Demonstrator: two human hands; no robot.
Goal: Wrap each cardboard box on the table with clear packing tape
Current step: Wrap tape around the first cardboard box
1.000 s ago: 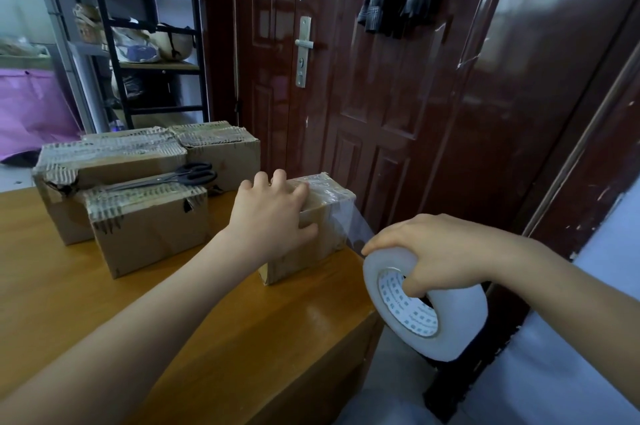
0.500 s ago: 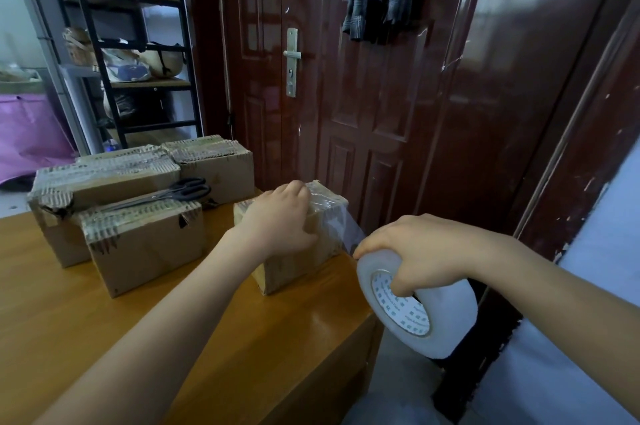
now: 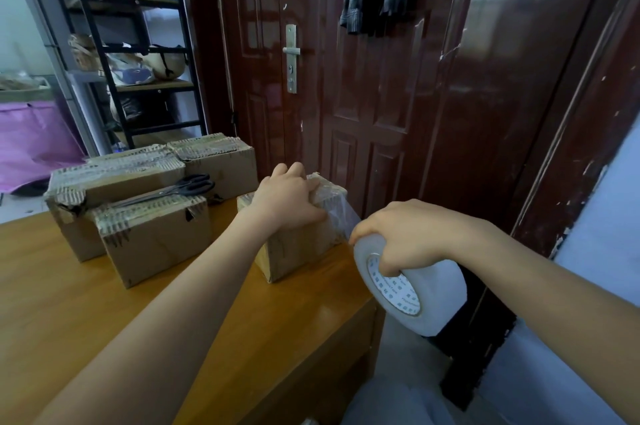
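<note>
A small cardboard box (image 3: pixel 298 248) stands near the right edge of the wooden table (image 3: pixel 104 314), its top and right side covered with clear tape. My left hand (image 3: pixel 287 199) grips the box from above, fingers curled over its far edge. My right hand (image 3: pixel 405 234) holds a large roll of clear packing tape (image 3: pixel 412 293) just off the table's right edge, fingers hooked through its core. A short strip of tape (image 3: pixel 343 217) runs taut from the roll to the box's right side. Three more cardboard boxes (image 3: pixel 156 241) sit grouped at the left.
Black scissors (image 3: pixel 180 187) lie on top of the grouped boxes. A dark red door (image 3: pixel 363 95) stands close behind the table. A black metal shelf (image 3: pixel 138 54) is at the back left. The floor drops away right of the table edge.
My left hand shifted further over the small box's top toward its right end. The tape roll stayed close to the box with a shorter strip between them. The camera view tilted slightly.
</note>
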